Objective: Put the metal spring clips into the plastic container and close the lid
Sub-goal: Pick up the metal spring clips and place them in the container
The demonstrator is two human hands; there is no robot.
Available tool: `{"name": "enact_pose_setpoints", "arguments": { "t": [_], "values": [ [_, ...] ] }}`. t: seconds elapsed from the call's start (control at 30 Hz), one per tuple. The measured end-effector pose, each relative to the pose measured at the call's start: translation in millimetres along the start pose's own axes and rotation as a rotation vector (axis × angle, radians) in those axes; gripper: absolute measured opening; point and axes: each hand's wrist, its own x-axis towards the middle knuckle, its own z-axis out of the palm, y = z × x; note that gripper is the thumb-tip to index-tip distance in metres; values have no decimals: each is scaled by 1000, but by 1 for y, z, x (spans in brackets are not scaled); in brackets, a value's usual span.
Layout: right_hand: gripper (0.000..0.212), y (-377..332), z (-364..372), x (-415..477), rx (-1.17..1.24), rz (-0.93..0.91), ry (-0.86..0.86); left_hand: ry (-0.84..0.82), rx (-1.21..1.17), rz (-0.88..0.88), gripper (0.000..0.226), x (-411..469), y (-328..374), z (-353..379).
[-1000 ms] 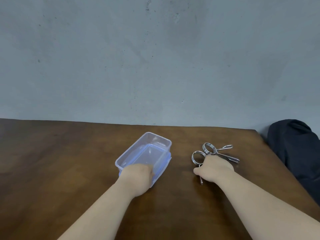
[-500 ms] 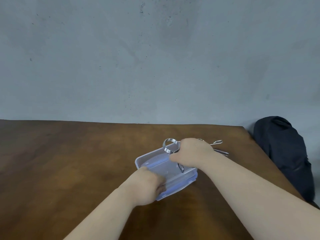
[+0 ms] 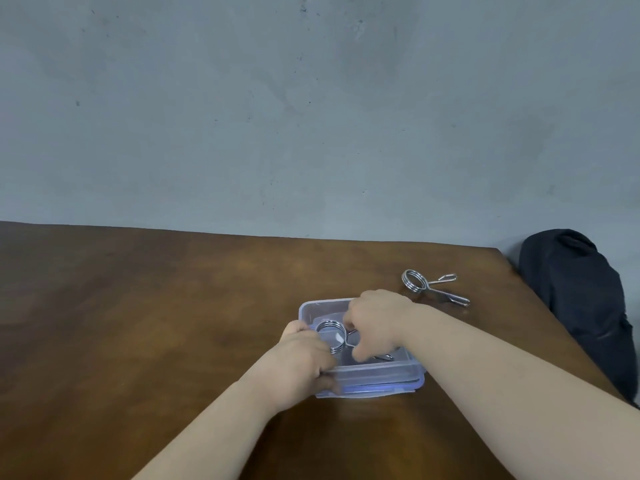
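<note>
The left hand (image 3: 304, 358) is clamping its fingers on the near left corner of the clear plastic container (image 3: 381, 374), which is sitting on its blue-edged lid (image 3: 398, 391) on the brown table (image 3: 138, 323). Just beyond, the right hand (image 3: 375, 322) is reaching into the container, fingers pinched on a spring clip (image 3: 330, 332) lying inside at its left end. Farther right, a second spring clip (image 3: 431, 289) is lying on the table, apart from the container, with a dark bag (image 3: 581, 306) off the table's right edge.

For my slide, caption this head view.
Right hand lowers a clip into the container; another clip waits.
</note>
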Motion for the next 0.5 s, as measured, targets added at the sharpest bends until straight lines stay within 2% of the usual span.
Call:
{"name": "enact_pose_setpoints", "arguments": {
  "t": [0.3,0.5],
  "values": [
    [38,-15,8,6,-78,-89,-28,-31,3,3,38,2,-1,-4],
    [39,-14,10,-5,-42,-84,40,-69,21,-44,39,2,2,-7]
  ]
}}
